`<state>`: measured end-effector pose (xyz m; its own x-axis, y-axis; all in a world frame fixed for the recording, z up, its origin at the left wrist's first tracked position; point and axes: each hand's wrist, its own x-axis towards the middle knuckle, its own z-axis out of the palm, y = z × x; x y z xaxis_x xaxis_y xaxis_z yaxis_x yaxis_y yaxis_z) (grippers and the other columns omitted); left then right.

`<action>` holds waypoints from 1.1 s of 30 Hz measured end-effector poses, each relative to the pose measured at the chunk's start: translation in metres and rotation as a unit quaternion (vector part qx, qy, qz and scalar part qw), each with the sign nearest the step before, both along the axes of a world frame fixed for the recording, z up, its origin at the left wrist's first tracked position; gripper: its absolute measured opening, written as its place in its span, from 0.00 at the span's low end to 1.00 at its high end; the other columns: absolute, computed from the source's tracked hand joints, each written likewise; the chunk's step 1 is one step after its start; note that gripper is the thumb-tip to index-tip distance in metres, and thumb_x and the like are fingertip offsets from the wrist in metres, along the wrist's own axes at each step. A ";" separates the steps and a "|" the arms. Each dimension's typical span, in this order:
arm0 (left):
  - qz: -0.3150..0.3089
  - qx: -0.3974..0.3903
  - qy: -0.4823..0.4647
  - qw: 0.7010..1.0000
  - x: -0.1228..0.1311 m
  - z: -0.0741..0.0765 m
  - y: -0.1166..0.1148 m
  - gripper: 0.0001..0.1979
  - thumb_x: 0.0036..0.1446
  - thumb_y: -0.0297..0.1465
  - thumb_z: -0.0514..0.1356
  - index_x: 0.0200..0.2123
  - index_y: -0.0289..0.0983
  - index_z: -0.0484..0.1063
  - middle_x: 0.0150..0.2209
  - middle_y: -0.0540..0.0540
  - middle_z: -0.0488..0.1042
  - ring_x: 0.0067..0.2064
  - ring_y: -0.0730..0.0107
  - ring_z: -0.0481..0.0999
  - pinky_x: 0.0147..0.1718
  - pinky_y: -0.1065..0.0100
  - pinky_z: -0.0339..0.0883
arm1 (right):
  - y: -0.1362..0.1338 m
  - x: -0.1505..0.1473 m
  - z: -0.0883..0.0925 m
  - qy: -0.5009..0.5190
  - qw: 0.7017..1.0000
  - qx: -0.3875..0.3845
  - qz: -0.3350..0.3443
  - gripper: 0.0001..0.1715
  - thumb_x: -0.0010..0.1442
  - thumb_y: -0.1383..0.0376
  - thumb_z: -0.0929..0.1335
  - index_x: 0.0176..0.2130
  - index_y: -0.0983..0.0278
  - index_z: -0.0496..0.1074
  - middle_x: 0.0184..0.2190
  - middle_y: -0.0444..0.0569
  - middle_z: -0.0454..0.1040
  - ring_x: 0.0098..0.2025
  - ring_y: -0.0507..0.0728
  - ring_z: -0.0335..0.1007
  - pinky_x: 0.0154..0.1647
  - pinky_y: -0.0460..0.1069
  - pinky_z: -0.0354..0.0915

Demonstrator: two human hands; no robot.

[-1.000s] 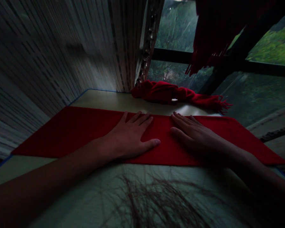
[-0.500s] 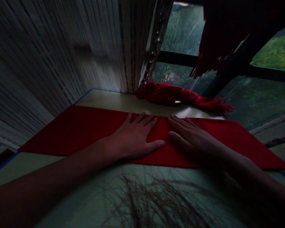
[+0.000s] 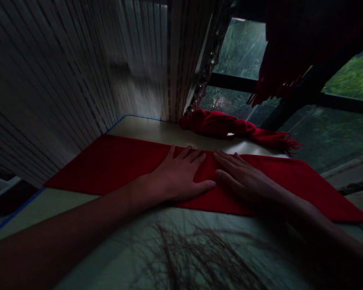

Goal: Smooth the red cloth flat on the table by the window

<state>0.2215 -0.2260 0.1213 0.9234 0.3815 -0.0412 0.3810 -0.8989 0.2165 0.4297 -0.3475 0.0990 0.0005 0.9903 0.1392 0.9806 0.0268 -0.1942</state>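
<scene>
A long red cloth (image 3: 117,161), perhaps a folded scarf, lies flat and smooth across the pale table (image 3: 145,127). My left hand (image 3: 181,173) rests palm down on its middle, fingers spread towards the far edge and thumb pointing right. Just to the right, my right hand (image 3: 242,173) also lies on the cloth, fingers stretched out and thumb a little apart. The two hands do not touch each other. Neither one grips the fabric. The cloth's right part runs out past my right forearm.
A bunched red scarf (image 3: 220,123) with fringed ends lies along the table's far side by the window (image 3: 242,52). Another fringed red cloth (image 3: 278,68) hangs at the upper right. A string curtain (image 3: 78,72) comes down at the left. Loose hair (image 3: 199,253) crosses the near view.
The view has shifted slightly, so the table and scarves appear a little further right and lower. Both hands stay flat on the cloth, slightly closer together.
</scene>
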 end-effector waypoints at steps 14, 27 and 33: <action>-0.007 -0.009 -0.019 1.000 -0.001 -0.001 0.000 0.47 0.67 0.61 0.45 0.75 0.36 0.47 0.77 0.41 0.44 0.77 0.48 0.39 0.71 0.34 0.31 | -0.003 0.000 0.001 -0.016 1.000 0.017 -0.010 0.43 0.73 0.45 0.56 0.76 0.63 0.49 0.74 0.55 0.54 0.75 0.69 0.44 0.75 0.70 0.44; -0.002 0.002 0.003 1.000 -0.003 0.005 -0.001 0.47 0.67 0.62 0.44 0.76 0.36 0.45 0.77 0.42 0.42 0.77 0.51 0.38 0.71 0.36 0.31 | -0.002 -0.006 0.003 -0.035 0.999 0.030 -0.016 0.46 0.74 0.43 0.53 0.74 0.72 0.51 0.73 0.65 0.55 0.75 0.65 0.47 0.76 0.67 0.36; -0.004 0.012 -0.005 1.000 -0.003 0.004 0.000 0.46 0.67 0.61 0.43 0.76 0.37 0.46 0.76 0.43 0.43 0.77 0.51 0.39 0.71 0.35 0.32 | -0.003 -0.006 0.005 -0.039 0.999 0.032 -0.019 0.47 0.74 0.43 0.52 0.74 0.74 0.52 0.72 0.67 0.58 0.75 0.66 0.49 0.76 0.69 0.36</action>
<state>0.2183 -0.2259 0.1254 0.9269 0.3747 -0.0222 0.3715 -0.9070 0.1982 0.4238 -0.3500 0.1036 0.0238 0.9788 0.2037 0.9933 -0.0001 -0.1155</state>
